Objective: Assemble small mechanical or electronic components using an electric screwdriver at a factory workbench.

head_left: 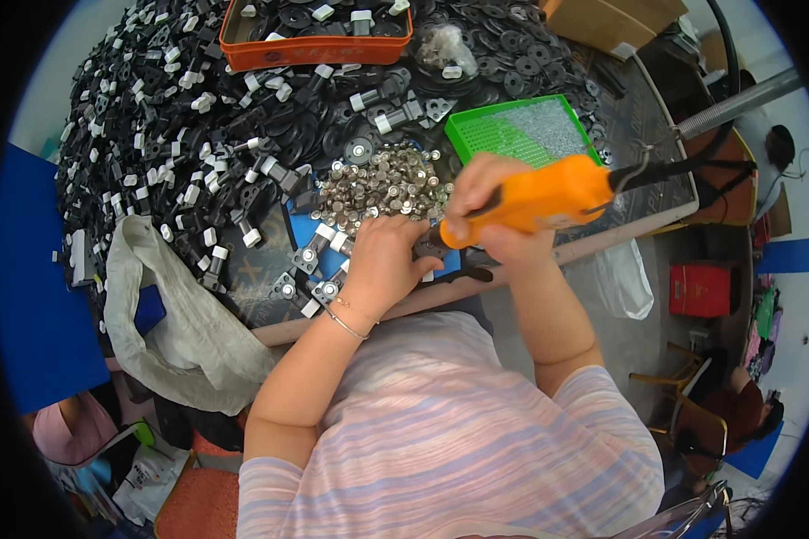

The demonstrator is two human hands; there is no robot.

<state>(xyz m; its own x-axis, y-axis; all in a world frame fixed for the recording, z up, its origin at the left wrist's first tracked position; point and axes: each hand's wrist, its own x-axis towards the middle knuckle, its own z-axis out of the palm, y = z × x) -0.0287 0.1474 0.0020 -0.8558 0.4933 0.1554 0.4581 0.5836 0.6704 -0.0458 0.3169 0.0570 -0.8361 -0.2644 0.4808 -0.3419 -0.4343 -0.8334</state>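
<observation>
My right hand (515,242) grips an orange electric screwdriver (553,198), which lies almost level and points left. Its dark tip end reaches a black part (433,247) at the table's near edge. My left hand (382,265) is closed around that part, with the thumb and fingers beside the tip; most of the part is hidden. Just beyond my left fingers lies a heap of small round metal pieces (377,187). Several black assemblies with white ends and metal discs, such as this caster-like piece (307,259), lie left of my left hand on a blue sheet (331,264).
A large pile of black and white parts (153,117) covers the table's left and back. A green tray (466,148) holds small silvery pieces. An orange-red tin (315,56) stands at the back. A whitish sack (198,368) hangs at left. A spring-sheathed cable arm (737,106) comes in from the right.
</observation>
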